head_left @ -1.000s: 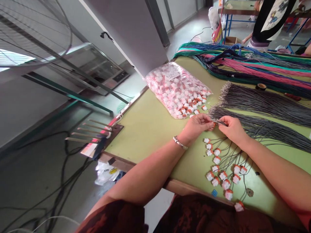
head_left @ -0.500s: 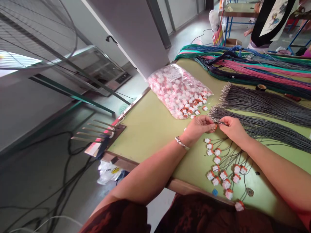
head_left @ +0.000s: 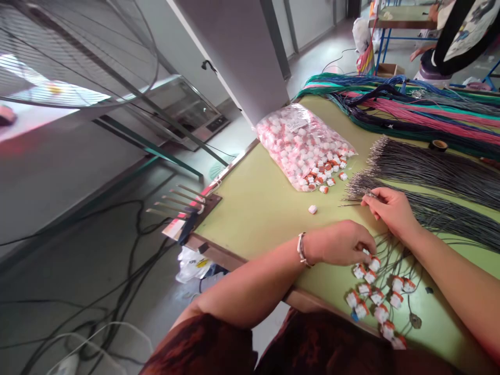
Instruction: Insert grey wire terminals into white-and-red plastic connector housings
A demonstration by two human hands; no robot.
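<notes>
In the head view, the left hand (head_left: pixel 346 244) is low over the tabletop (head_left: pixel 253 203), its fingers curled down at the upper edge of a group of white-and-orange plugs (head_left: pixel 377 297). Its grip is narrow and seems to meet the topmost plug, but I cannot tell whether that plug is pinched or only touched. The group lies near the tabletop's front edge, with thin dark wires running from it back under the right forearm. A small blue piece (head_left: pixel 354 315) sits just beside the lower plugs.

The right hand (head_left: pixel 392 208) is farther back, at the tip end of the nearer wire bundle (head_left: pixel 441 213). Thumb and fingertips are drawn close together there; whether a wire is between them is too small to tell.

A second dark bundle (head_left: pixel 429 166) lies behind the first, with a roll of tape (head_left: pixel 438 145) beyond it. The clear bag (head_left: pixel 302 146) of plugs lies to the left of the bundles, a few pieces just outside its mouth, and a lone plug (head_left: pixel 313 209) rests well apart from the group, between the bag and the left wrist.

The step in hand looks like handling wired plugs at the group on one side and wire tips on the other. The next move seems to call for a light left release that leaves neighbouring wires undragged, and a fine, steady right pinch.
</notes>
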